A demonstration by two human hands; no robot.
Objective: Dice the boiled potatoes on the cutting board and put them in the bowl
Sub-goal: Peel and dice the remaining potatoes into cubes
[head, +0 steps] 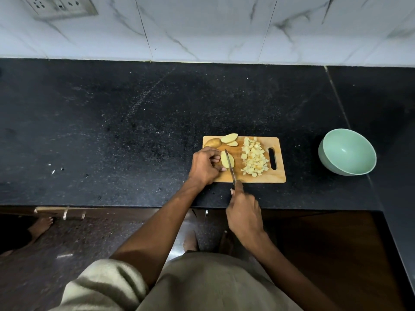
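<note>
**Knife in a potato half, dice heaped beside**

Right hand [244,215] wraps the knife [232,170] handle, blade set in a potato half [225,159]. Left hand [204,166] pinches that half on the wooden cutting board [247,178]. Diced potato [254,157] heaped right of the blade. Green bowl [347,151] well apart on the black counter [112,131].

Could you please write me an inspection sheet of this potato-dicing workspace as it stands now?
Surface: black speckled counter, pale crumbs at left.
Job's things: cutting board holds a pile of diced potato, a potato half under the knife, and uncut pieces at its far edge; green bowl to the right, seemingly empty.
Clutter: nothing seen.
Grippers: left hand holds the potato half; right hand grips the knife handle.
Cables: nothing seen.
Surroundings: marble-look wall tiles, a socket plate, wooden cabinet fronts below.
</note>
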